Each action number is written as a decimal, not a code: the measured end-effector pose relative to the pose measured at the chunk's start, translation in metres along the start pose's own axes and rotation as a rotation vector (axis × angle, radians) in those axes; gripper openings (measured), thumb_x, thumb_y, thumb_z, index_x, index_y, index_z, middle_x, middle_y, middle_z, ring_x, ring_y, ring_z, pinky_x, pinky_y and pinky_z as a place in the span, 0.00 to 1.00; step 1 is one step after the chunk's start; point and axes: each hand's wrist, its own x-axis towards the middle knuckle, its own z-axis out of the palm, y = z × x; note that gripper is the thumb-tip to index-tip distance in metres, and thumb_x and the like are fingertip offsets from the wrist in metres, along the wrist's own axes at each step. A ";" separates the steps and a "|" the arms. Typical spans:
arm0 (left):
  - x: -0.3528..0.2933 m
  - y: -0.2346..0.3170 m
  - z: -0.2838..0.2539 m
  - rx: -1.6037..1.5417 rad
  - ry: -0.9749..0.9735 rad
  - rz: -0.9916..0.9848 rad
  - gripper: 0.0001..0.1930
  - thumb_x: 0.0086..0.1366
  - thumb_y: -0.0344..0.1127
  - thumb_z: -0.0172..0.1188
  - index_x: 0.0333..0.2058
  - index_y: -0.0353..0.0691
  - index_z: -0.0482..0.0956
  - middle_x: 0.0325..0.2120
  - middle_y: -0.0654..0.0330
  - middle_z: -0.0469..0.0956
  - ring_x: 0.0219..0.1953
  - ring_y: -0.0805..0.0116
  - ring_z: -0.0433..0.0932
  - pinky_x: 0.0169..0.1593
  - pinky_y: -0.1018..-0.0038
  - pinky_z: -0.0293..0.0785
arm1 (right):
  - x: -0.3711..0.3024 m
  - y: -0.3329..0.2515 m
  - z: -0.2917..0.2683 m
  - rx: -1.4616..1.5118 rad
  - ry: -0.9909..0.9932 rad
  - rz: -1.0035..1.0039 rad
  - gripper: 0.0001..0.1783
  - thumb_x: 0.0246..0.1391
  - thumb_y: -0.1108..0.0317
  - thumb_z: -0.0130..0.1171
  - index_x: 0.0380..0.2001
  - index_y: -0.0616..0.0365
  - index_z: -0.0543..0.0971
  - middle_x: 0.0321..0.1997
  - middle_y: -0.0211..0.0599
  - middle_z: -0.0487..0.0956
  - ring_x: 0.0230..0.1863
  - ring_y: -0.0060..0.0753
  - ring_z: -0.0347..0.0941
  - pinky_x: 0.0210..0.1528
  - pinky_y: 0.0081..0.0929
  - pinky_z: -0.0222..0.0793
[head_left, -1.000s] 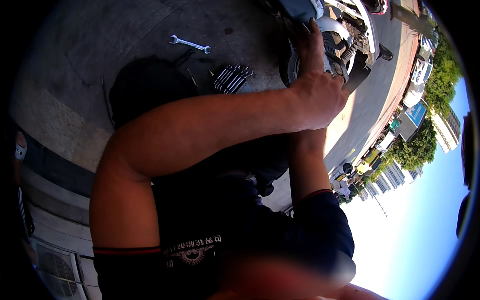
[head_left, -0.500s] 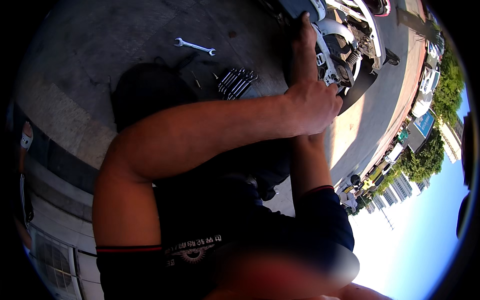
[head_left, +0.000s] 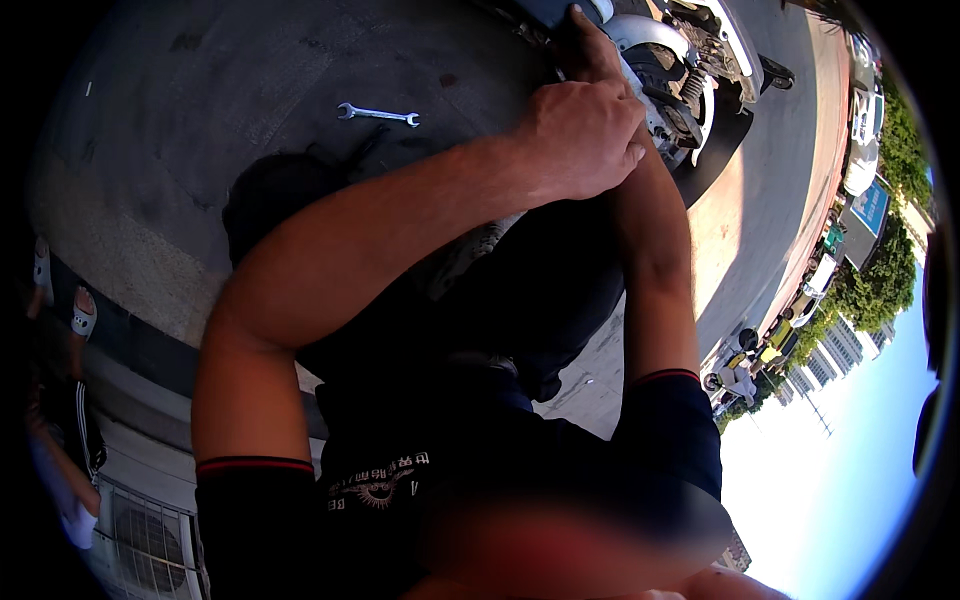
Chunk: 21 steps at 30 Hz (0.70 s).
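My left hand [head_left: 580,135] reaches across my body to the engine side of a motorbike [head_left: 690,75]. Its fingers are curled and one finger stretches up against a dark part by the silver casing [head_left: 640,35]. My right forearm [head_left: 655,260] runs up underneath the left hand, which hides my right hand. Whether the left hand holds anything is hidden. A silver open-ended wrench [head_left: 378,114] lies on the concrete to the left of the hands, apart from them.
Another person's feet in sandals [head_left: 82,315] stand at the left edge. An outdoor air-conditioner unit [head_left: 150,540] sits at the lower left. A road with parked cars [head_left: 860,160], trees and buildings runs along the right.
My left hand has drawn down and left from the bike, its fingers curling in. The small set of wrenches seen on the ground earlier is now hidden behind my forearm.
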 end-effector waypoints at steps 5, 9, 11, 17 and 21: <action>0.016 -0.023 0.033 0.015 -0.055 0.024 0.16 0.66 0.43 0.65 0.44 0.37 0.82 0.39 0.53 0.81 0.41 0.54 0.84 0.46 0.58 0.81 | 0.028 -0.009 -0.036 0.240 -0.033 -0.012 0.26 0.68 0.56 0.60 0.58 0.66 0.72 0.52 0.46 0.80 0.49 0.44 0.78 0.50 0.38 0.78; 0.011 -0.035 0.039 0.072 -0.045 0.032 0.16 0.66 0.44 0.66 0.45 0.38 0.82 0.39 0.55 0.81 0.42 0.55 0.84 0.47 0.60 0.80 | 0.041 0.000 -0.032 0.409 0.001 0.033 0.26 0.67 0.55 0.62 0.55 0.67 0.73 0.51 0.51 0.79 0.44 0.50 0.79 0.41 0.43 0.82; 0.010 -0.033 0.040 0.091 -0.031 0.039 0.17 0.66 0.44 0.66 0.46 0.38 0.82 0.39 0.55 0.81 0.42 0.56 0.83 0.47 0.61 0.80 | 0.049 0.004 -0.036 0.302 0.118 -0.034 0.26 0.64 0.54 0.66 0.51 0.68 0.76 0.41 0.47 0.81 0.33 0.44 0.79 0.32 0.42 0.81; -0.003 -0.017 0.039 0.106 -0.066 0.009 0.17 0.66 0.43 0.65 0.47 0.38 0.82 0.38 0.55 0.81 0.40 0.54 0.83 0.46 0.59 0.79 | 0.043 0.013 -0.025 0.038 0.362 -0.148 0.27 0.58 0.49 0.72 0.39 0.67 0.79 0.28 0.37 0.79 0.20 0.32 0.71 0.19 0.34 0.66; -0.022 -0.003 0.024 0.148 -0.100 0.008 0.17 0.66 0.43 0.65 0.46 0.38 0.82 0.39 0.54 0.81 0.40 0.54 0.83 0.46 0.59 0.79 | 0.023 0.011 -0.014 -0.099 0.314 -0.108 0.30 0.57 0.47 0.72 0.38 0.69 0.80 0.24 0.36 0.77 0.19 0.29 0.68 0.18 0.32 0.60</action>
